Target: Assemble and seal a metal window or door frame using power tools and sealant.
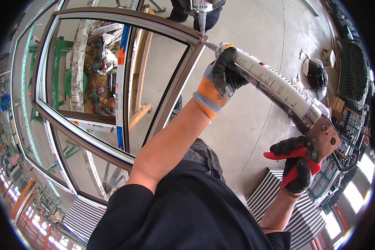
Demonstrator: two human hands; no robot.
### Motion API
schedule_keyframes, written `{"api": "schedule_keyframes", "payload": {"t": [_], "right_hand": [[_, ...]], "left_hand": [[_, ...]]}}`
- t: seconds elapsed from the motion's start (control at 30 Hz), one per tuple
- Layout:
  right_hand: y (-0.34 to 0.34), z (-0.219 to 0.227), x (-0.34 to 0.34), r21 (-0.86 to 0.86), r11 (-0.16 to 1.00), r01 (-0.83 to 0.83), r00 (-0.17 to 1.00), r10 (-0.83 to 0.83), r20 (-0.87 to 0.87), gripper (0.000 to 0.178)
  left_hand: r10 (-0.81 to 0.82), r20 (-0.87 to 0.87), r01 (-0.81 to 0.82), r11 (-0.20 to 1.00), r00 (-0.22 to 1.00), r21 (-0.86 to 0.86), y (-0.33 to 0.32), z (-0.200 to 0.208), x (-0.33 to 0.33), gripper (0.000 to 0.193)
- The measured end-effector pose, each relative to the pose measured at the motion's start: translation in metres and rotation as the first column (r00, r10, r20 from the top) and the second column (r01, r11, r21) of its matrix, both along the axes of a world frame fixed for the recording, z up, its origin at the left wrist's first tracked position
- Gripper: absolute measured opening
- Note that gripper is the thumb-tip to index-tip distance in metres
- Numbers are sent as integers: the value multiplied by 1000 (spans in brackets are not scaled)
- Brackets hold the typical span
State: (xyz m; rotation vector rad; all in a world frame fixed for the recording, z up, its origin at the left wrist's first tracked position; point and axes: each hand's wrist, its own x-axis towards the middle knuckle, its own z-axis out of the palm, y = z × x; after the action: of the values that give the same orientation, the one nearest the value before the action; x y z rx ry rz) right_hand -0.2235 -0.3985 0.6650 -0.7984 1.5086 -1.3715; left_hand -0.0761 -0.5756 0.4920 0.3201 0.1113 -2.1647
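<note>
A caulking gun [324, 135] with a white sealant tube [275, 81] slants across the right side, handle end nearer me. My left hand [221, 79], in an orange, grey and black glove, is closed round the front of the tube. With a black glove on, my right hand [298, 168] grips the gun's red handle and trigger. The tube's nozzle [211, 45] points at the upper right corner of a brown window frame [116, 12]; whether it touches cannot be made out. From above, another person's sealant tube [201, 6] points its nozzle at the same corner.
Power drills and rags lie in a tool tray [96, 75] beneath the frame. Wooden strips [141, 75] stand beside it. A black bundle [316, 77] and a cardboard box [337, 107] sit on the right. Striped stacks [296, 208] flank me on both sides.
</note>
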Motion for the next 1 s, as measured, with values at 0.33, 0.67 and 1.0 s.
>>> {"api": "schedule_keyframes", "payload": {"t": [0.33,0.67,1.0], "right_hand": [[11,4,8,-15,1000,20,1000,-20,2,55],[28,7,16,-19,1000,-3,1000,3,28,52],[52,13,19,17,998,-55,997,54,48,50]], "left_hand": [[10,12,-10,1000,1000,8,20,5,11,31],[45,14,-46,998,999,34,42,7,22,30],[111,-36,-109,992,993,59,67,8,35,24]]}}
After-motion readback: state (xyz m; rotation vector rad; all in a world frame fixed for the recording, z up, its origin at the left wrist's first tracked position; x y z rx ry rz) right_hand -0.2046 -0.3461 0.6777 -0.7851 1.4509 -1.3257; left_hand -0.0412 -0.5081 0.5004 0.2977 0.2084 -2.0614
